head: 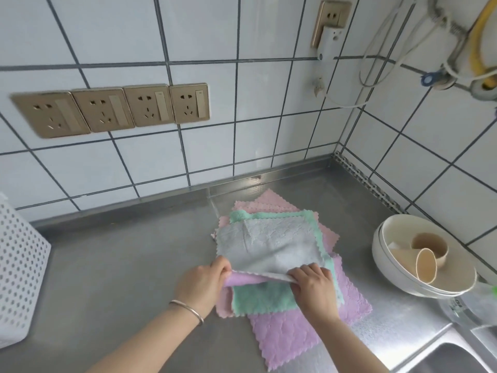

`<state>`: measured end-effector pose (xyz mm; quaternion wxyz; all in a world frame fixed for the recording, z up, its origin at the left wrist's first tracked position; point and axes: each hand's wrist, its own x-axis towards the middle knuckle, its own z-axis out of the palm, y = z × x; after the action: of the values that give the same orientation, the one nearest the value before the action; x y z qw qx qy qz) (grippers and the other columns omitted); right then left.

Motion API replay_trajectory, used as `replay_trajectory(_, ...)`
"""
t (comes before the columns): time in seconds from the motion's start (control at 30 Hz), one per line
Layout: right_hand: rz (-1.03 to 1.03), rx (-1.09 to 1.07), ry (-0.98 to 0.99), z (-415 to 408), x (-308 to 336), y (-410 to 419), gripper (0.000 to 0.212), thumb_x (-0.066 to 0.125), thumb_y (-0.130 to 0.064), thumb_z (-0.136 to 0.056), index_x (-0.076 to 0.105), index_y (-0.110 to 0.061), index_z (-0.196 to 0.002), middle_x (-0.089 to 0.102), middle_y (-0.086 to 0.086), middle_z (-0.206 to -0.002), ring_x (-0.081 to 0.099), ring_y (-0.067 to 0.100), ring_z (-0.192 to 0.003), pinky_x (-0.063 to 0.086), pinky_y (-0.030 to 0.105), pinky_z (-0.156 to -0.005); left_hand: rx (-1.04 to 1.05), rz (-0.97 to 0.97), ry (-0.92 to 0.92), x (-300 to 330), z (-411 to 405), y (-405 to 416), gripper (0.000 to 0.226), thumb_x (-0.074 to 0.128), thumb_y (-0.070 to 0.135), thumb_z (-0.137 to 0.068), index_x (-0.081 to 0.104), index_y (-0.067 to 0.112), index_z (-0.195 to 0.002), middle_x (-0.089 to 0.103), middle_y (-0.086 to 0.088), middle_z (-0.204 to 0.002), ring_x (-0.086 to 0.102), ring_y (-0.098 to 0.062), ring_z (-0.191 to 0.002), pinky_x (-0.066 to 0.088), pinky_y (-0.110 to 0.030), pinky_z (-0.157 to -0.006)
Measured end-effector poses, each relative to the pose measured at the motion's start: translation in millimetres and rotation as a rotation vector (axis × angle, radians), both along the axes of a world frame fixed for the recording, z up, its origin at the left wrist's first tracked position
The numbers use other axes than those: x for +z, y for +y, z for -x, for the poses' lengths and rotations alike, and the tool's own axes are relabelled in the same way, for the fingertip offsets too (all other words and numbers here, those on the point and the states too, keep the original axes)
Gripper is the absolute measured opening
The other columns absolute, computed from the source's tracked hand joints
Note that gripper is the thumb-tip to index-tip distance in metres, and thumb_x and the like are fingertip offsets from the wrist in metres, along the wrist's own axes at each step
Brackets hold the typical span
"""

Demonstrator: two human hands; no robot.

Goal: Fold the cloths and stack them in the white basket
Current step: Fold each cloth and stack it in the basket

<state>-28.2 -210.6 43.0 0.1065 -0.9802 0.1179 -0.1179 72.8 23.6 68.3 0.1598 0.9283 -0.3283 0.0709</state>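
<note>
A pile of several cloths lies on the steel counter. On top is a cloth with a grey upper face and a purple underside. My left hand pinches its near left corner and my right hand pinches its near right corner, lifting the near edge so the purple side curls into view. Under it lie a green cloth, a purple cloth and pink cloths. The white perforated basket stands at the far left, partly out of frame.
White stacked bowls holding beige cups sit to the right of the pile. A sink lies at the bottom right. The tiled wall carries a row of sockets, and cables and hoses hang in the back right corner.
</note>
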Motion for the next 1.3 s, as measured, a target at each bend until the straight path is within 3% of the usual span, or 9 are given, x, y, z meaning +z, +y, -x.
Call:
replay_trajectory(0.17,-0.069,0.064,0.009,-14,62,-13,0.02,0.079,-0.007,-0.066,0.071,-0.022,-0.075,0.061,-0.015,-0.063,0.056,0.011,-0.056,0.027,0.009,-0.052,0.021,0.258,0.125,47,-20,38,0.038,0.026,0.05,-0.074,0.06,0.034,-0.081,0.07,0.008,-0.069,0.063,-0.018,-0.058,0.027,-0.01,-0.046)
replay_trajectory(0.27,-0.187,0.062,0.191,-24,101,-4,0.01,0.058,-0.016,-0.086,0.068,-0.018,-0.084,0.059,-0.009,-0.067,0.054,0.019,-0.067,0.034,0.025,-0.053,0.012,0.291,0.136,83,-24,74,0.045,0.026,0.056,-0.071,0.064,0.035,-0.081,0.067,0.02,-0.066,0.058,-0.01,-0.059,0.034,-0.01,-0.051)
replay_trajectory(0.37,-0.312,0.09,0.28,-33,139,14,0.017,0.06,-0.02,-0.085,0.063,-0.019,-0.069,0.057,0.0,-0.064,0.046,0.014,-0.057,0.03,0.02,-0.047,-0.005,0.25,0.187,116,-25,116,0.025,0.039,0.059,-0.075,0.055,0.043,-0.088,0.062,0.032,-0.066,0.06,-0.002,-0.062,0.048,-0.024,-0.058)
replay_trajectory(0.53,-0.593,0.133,0.298,-57,176,50,0.022,0.075,-0.028,-0.077,0.063,-0.02,-0.06,0.049,-0.007,-0.057,0.04,0.009,-0.051,0.029,0.018,-0.047,0.027,0.22,0.352,158,-23,183,0.018,0.055,0.062,-0.069,0.064,0.049,-0.078,0.067,0.029,-0.075,0.063,0.004,-0.073,0.047,-0.013,-0.067)
replay_trajectory(0.67,-0.435,0.269,0.617,-82,185,89,0.04,0.065,-0.036,-0.084,0.049,-0.028,-0.049,0.046,-0.016,-0.047,0.04,-0.001,-0.046,0.032,0.011,-0.048,0.136,0.027,0.504,164,-33,230,0.011,0.072,0.033,-0.078,0.065,0.039,-0.072,0.069,0.024,-0.074,0.063,0.007,-0.074,0.046,-0.009,-0.069)
replay_trajectory(0.8,-0.372,0.352,0.819,-113,165,128,0.015,0.062,-0.036,-0.087,0.066,-0.038,-0.073,0.058,-0.017,-0.069,0.049,0.0,-0.059,0.04,0.009,-0.058,0.244,-0.155,0.551,154,-47,258,0.017,0.069,0.03,-0.082,0.059,0.042,-0.075,0.067,0.021,-0.081,0.061,0.009,-0.079,0.047,-0.01,-0.076)
replay_trajectory(0.93,-0.334,0.334,0.633,-150,157,160,0.029,0.059,-0.032,-0.09,0.065,-0.007,-0.076,0.047,0.002,-0.069,0.042,0.013,-0.062,0.033,0.022,-0.055,0.389,-0.185,0.421,157,-69,272,0.011,0.059,0.019,-0.089,0.068,0.021,-0.096,0.065,0.01,-0.089,0.057,-0.003,-0.081,0.039,-0.008,-0.067)
replay_trajectory(1.07,-0.34,0.331,0.293,-163,193,179,0.023,0.052,-0.016,-0.093,0.071,-0.018,-0.081,0.065,0.006,-0.075,0.057,0.026,-0.074,0.044,0.029,-0.066,0.54,-0.108,0.067,188,-80,282,0.02,0.054,0.018,-0.09,0.069,0.028,-0.097,0.069,0.006,-0.095,0.062,-0.017,-0.093,0.045,-0.024,-0.077)
replay_trajectory(1.3,-0.292,0.413,0.018,-132,191,180,0.026,0.053,-0.018,-0.094,0.068,-0.027,-0.114,0.066,-0.008,-0.098,0.06,0.012,-0.093,0.032,0.015,-0.068,0.288,0.02,-0.399,174,-46,301,0.027,0.042,0.032,-0.08,0.068,0.026,-0.072,0.064,0.011,-0.071,0.062,-0.017,-0.06,0.039,-0.021,-0.045)
